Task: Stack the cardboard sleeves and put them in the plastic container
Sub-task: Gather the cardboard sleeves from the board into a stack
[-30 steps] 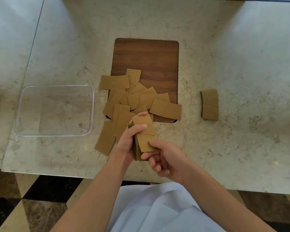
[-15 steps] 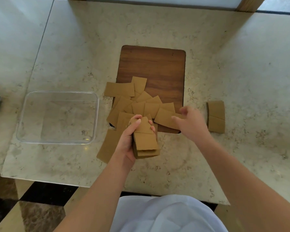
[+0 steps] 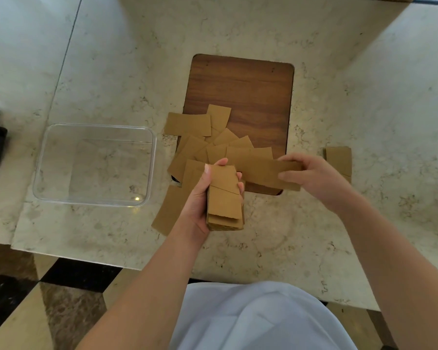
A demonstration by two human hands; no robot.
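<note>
Since half a second ago my right hand has picked one flat tan sleeve off the pile and now pinches it beside the stack. Biggest to smallest: marble counter, wooden board, empty clear plastic container at left, loose kraft sleeves overlapping on the board, and my left hand gripping the stack.

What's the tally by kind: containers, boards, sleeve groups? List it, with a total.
Plastic container: 1
Wooden board: 1
Sleeve groups: 4 (stack in left hand, sleeve in right hand, loose pile, side pile)
Total: 6
</note>
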